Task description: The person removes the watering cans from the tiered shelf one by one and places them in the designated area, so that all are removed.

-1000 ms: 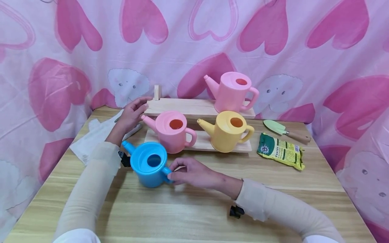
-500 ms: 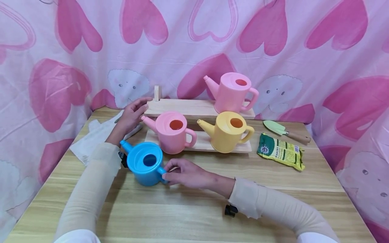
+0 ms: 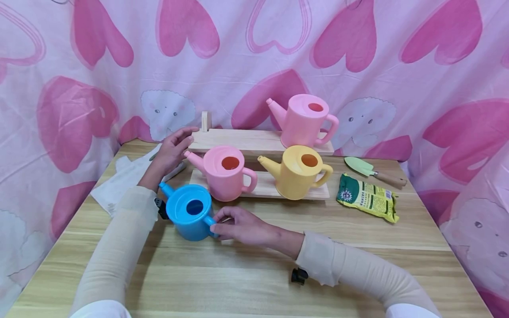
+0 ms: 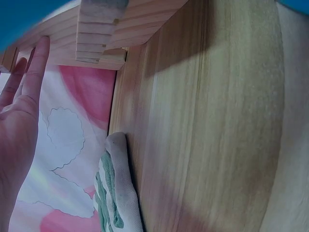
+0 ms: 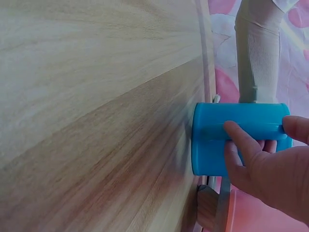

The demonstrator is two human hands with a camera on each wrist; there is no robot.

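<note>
My right hand (image 3: 244,226) holds a blue watering can (image 3: 184,223) by its handle. The can is upright, its spout toward my left forearm. Seen from the right wrist, the fingers (image 5: 244,145) curl about the handle on the can's side (image 5: 212,162). My left hand (image 3: 172,152) touches the left end of the two-step wooden rack (image 3: 242,140), and its fingers (image 4: 36,72) lie extended against the wood in the left wrist view. A pink watering can (image 3: 224,181) and a yellow one (image 3: 296,179) stand on the lower step. Another pink can (image 3: 302,123) stands at the upper step's right end.
White cloth gloves (image 3: 115,187) lie by the left forearm. Right of the rack are a small trowel (image 3: 359,167) with a wooden handle and a green-yellow packet (image 3: 370,198). A heart-patterned curtain (image 3: 254,66) hangs behind the wooden table (image 3: 222,282).
The right hand has carried the blue watering can a short way left, closer to the left forearm. The left hand has stayed at the rack's end.
</note>
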